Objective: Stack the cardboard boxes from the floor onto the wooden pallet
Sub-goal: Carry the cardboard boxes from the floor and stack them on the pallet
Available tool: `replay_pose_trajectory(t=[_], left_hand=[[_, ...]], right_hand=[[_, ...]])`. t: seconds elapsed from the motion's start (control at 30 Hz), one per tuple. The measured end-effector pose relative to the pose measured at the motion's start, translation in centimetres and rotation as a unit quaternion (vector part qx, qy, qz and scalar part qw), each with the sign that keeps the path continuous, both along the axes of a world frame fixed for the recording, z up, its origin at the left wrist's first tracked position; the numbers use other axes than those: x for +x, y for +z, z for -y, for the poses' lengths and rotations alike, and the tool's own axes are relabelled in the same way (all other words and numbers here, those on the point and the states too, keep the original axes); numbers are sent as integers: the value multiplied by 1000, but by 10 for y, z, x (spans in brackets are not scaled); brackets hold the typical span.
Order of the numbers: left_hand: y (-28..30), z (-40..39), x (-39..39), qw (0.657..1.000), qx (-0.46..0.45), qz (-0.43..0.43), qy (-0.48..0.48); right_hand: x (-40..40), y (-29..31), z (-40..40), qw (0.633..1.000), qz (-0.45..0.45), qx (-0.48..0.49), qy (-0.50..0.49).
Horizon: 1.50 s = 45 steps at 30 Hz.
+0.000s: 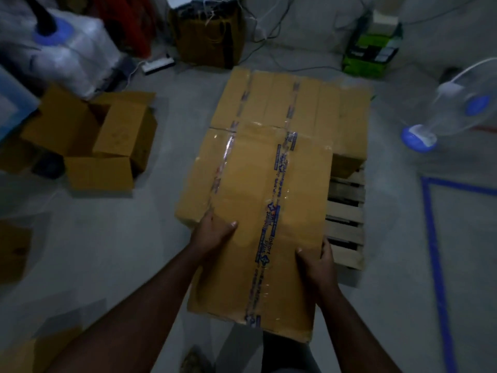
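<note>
Open cardboard box (pixel 88 141) sits on the floor (pixel 113 238) at about 10 o'clock, flaps up; can't really see what's inside, too dark. The taped box (pixel 258 224) is held up at center, over the near boxes on the wooden pallet (pixel 345 222). Left hand (pixel 215 230) grips its left edge, thumb on top; right hand (pixel 317 259) grips the right edge at 5 o'clock. More stacked boxes (pixel 290 103) fill the pallet at 12 o'clock.

You've got two hands, left (pixel 215 232) and right (pixel 320 261); three sealed boxes (pixel 269 211) (stacked ones hard to separate); one open box (pixel 91 141); one pallet (pixel 345 224); one fan (pixel 443 114).
</note>
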<state>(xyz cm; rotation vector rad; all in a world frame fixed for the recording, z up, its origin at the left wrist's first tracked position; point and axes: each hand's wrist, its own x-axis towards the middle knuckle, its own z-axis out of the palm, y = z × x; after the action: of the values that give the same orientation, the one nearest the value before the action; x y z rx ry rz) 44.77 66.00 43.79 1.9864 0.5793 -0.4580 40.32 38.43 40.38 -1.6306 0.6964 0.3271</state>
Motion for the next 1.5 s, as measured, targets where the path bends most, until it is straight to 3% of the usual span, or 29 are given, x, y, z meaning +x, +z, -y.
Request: replay_pose_trajectory(t=[0.2, 0.53, 0.63, 0.8, 0.93, 1.03, 1.13, 1.2, 1.33, 1.43, 1.5], left_hand=[[-73, 59, 99, 999, 0, -34, -27], [-260, 64, 229, 997, 10, -61, -41], [-302, 55, 249, 987, 117, -42, -106], [-340, 53, 251, 973, 179, -36, -139], [-367, 40, 250, 984, 123, -53, -117], [-381, 39, 251, 970, 150, -42, -188], [-382, 39, 243, 957, 151, -83, -234], [-382, 28, 233, 932, 173, -91, -306], [-388, 5, 200, 831, 271, -104, -475], [-388, 2, 177, 773, 325, -94, -537], [-388, 5, 173, 754, 339, -99, -554]], right_hand=[[95, -74, 65, 999, -40, -37, 1], [200, -246, 69, 998, -40, -38, -14], [223, -285, 64, 998, -37, -52, -5], [243, -322, 68, 997, -47, -57, 10], [257, -341, 67, 997, -40, -58, 36], [262, -362, 57, 994, -41, -81, 57], [264, -376, 44, 987, -48, -140, 54], [264, -373, 38, 982, -48, -166, 77], [240, -356, 43, 956, -90, -199, 198], [218, -348, 45, 935, -147, -213, 244], [215, -350, 43, 935, -152, -214, 238]])
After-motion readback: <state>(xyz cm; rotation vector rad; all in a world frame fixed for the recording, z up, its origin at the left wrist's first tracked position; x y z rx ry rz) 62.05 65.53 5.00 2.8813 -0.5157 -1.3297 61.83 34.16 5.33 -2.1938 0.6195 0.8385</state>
